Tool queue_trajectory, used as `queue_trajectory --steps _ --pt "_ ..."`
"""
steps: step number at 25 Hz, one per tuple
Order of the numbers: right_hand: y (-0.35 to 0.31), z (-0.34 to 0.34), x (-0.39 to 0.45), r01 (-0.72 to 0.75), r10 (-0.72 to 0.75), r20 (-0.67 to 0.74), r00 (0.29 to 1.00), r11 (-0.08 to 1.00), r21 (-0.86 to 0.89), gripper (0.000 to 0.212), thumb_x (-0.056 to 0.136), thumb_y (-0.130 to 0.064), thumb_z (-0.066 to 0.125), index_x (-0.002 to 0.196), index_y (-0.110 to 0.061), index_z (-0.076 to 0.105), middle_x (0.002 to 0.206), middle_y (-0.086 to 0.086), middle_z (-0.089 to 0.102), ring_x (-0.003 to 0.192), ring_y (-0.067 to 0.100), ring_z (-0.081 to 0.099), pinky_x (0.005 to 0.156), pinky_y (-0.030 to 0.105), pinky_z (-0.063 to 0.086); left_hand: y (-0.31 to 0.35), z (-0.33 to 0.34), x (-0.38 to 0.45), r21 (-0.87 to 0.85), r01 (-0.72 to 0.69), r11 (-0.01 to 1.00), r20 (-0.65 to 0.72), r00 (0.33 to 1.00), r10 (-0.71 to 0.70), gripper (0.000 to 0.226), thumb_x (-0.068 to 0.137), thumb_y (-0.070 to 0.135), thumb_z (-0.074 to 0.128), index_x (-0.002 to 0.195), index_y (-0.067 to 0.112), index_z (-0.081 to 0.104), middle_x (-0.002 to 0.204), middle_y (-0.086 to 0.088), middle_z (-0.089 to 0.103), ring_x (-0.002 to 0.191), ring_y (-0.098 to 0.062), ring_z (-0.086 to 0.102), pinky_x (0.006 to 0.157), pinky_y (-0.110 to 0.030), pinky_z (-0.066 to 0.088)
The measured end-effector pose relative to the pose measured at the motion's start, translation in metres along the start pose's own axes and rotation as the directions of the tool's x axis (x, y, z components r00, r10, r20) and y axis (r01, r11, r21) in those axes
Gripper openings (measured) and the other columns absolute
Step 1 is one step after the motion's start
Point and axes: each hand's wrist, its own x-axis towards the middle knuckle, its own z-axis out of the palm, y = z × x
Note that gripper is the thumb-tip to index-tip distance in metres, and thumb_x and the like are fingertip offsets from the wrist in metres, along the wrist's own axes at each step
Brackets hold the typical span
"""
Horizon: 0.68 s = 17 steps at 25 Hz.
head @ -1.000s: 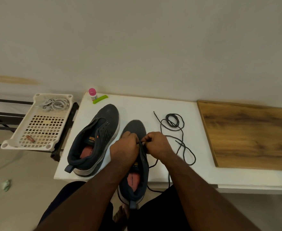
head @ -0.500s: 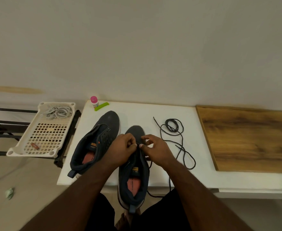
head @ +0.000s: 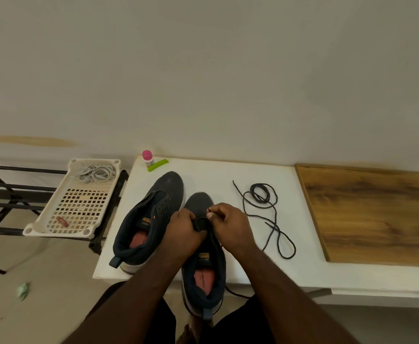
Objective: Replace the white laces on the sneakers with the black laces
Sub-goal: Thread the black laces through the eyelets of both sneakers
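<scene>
both hands work at the front eyelets of the near sneaker (head: 203, 276), which lies at the white table (head: 228, 175) edge with its heel overhanging. the left hand (head: 182, 230) curls round the shoe's upper, gripping it. the right hand (head: 229, 225) pinches a black lace end between thumb and fingertips. the second sneaker (head: 148, 219) lies unlaced just left. a spare black lace (head: 265, 207) coils to the right. the white laces (head: 95, 173) sit in a tray (head: 54, 219).

you see soft, even, slightly dim light with only faint shadows under the shoes (head: 151, 219) on the table (head: 228, 175), no glare, mild softness overall, and wide-angle bending of straight lines toward the edges.
</scene>
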Motion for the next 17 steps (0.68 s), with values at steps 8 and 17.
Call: queue_trajectory --steps 8,17 --pt "-0.002 0.017 0.012 0.136 -0.044 0.197 0.98 0.865 -0.483 0.026 0.094 -0.02 0.052 0.082 -0.01 0.074 0.079 0.004 0.065 0.08 0.02 0.058 0.078 0.032 0.048 0.011 -0.024 -0.004 0.014 0.063 0.998 0.036 0.997 -0.064 0.007 0.086 0.018 0.063 0.085 0.016 0.07 0.087 -0.006 0.072 0.085 -0.02 0.067 0.078 -0.031 0.052" --pt "0.018 0.046 0.009 -0.141 0.161 0.057 0.985 0.956 -0.259 0.027 0.078 -0.04 0.053 0.081 -0.027 0.077 0.08 -0.01 0.071 0.088 0.02 0.063 0.081 0.037 0.056 0.002 -0.026 -0.004 -0.134 0.107 0.985 0.038 0.994 -0.103 0.02 0.085 0.019 0.068 0.104 0.018 0.076 0.092 0.007 0.072 0.086 -0.005 0.064 0.074 -0.016 0.046"
